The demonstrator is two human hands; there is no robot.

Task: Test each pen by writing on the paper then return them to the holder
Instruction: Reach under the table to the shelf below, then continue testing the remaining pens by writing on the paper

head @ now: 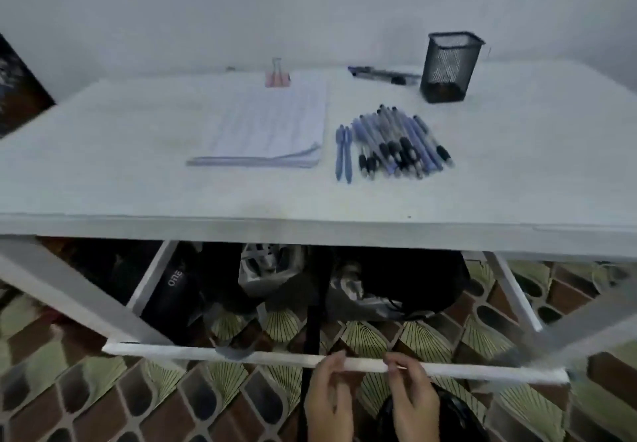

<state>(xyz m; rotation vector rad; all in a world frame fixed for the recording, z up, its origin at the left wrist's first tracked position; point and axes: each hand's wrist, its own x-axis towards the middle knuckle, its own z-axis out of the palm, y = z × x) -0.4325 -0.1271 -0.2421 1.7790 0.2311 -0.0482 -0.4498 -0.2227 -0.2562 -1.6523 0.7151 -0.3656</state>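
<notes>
White counter (138,152), seen from the near edge. Paper stack (272,124) lies approx. mid-counter, w/ a pink binder clip (276,76) at its far edge. Just right of the stack are two blue pens (344,152) side by side, then a pile of pens (400,142), tips toward the near edge, overlapping. Black mesh holder (448,67) stands upright toward the far right corner, well apart from the pile. A few more pens (382,74) lie along the far edge, just left of the holder.

Both hands are low, below the counter's near edge, in front of the frame's crossbar (206,353). Left hand (327,403): grip loose, fingers slightly curled, nothing in it. Right hand (415,403): thumb & forefinger close together, possibly pinching sth small; too blurred, can't tell. Neither touches a pen.
</notes>
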